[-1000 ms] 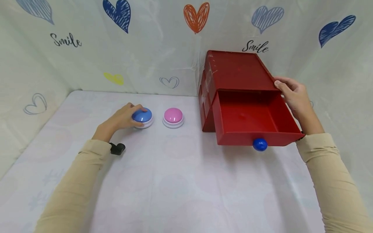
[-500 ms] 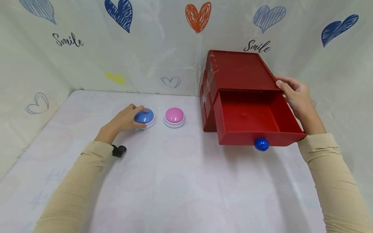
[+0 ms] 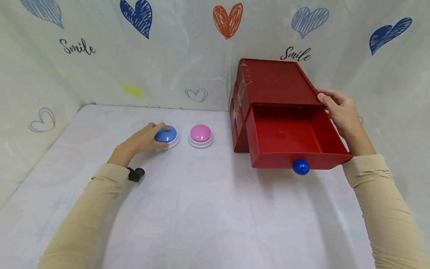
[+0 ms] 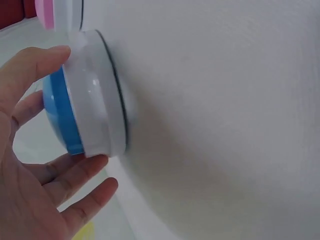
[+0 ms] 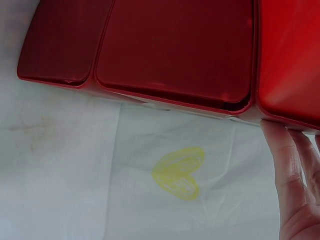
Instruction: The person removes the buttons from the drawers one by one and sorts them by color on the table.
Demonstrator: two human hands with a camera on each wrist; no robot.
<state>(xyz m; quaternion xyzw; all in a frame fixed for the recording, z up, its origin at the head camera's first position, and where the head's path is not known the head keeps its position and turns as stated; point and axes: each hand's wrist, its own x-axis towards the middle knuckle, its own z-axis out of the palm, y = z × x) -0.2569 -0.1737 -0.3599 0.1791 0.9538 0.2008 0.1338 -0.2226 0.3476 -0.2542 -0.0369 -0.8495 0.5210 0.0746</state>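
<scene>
My left hand (image 3: 143,139) grips a blue-topped button (image 3: 166,134) with a white base at the left of the table. In the left wrist view the thumb and fingers sit around the rim of the blue button (image 4: 92,95). A red drawer cabinet (image 3: 279,82) stands at the right, its top drawer (image 3: 287,134) pulled out and empty inside, with a blue knob (image 3: 301,167) on its front. My right hand (image 3: 343,112) holds the cabinet's upper right edge; in the right wrist view, fingers (image 5: 285,160) lie against its side.
A pink-topped button (image 3: 200,133) on a white base stands just right of the blue one, left of the cabinet. Behind the white table (image 3: 201,209) hangs a pale curtain (image 3: 168,56) with printed hearts. The pulled-out drawer juts over the table.
The head view has shifted very slightly. Between my hands, the buttons and the drawer, nothing has visibly changed place.
</scene>
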